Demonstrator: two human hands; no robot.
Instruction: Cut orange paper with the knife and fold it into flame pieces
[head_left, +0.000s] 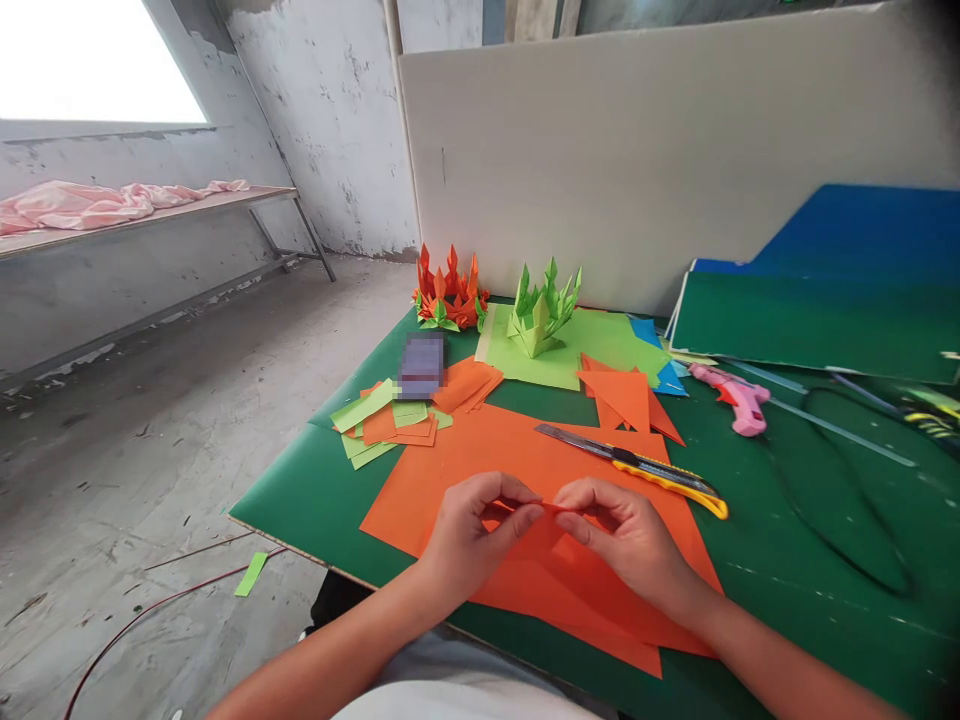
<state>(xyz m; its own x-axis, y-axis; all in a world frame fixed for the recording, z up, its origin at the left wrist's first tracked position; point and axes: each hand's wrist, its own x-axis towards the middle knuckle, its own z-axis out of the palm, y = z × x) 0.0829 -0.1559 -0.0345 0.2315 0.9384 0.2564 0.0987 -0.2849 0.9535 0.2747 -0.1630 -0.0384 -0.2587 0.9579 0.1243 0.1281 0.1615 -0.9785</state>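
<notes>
Between my two hands, above the middle of the table, is a small piece of orange paper (551, 507). My left hand (480, 520) pinches its left end between thumb and forefinger, and my right hand (622, 530) pinches the right end the same way. Most of the piece is hidden by my fingers, so its folds are hard to make out. Beneath my hands lie large orange paper sheets (465, 475). Just beyond my right hand, a box cutter (660, 472) with a yellow handle rests on the sheets, its blade pointing left.
An orange paper crown (450, 295) and a green one (541, 315) stand at the back of the green table (817, 500). Cut paper slips (375, 425) lie left, near a blurred dark rectangular item (421, 365). A pink glue gun (739, 400) with its cord sits right.
</notes>
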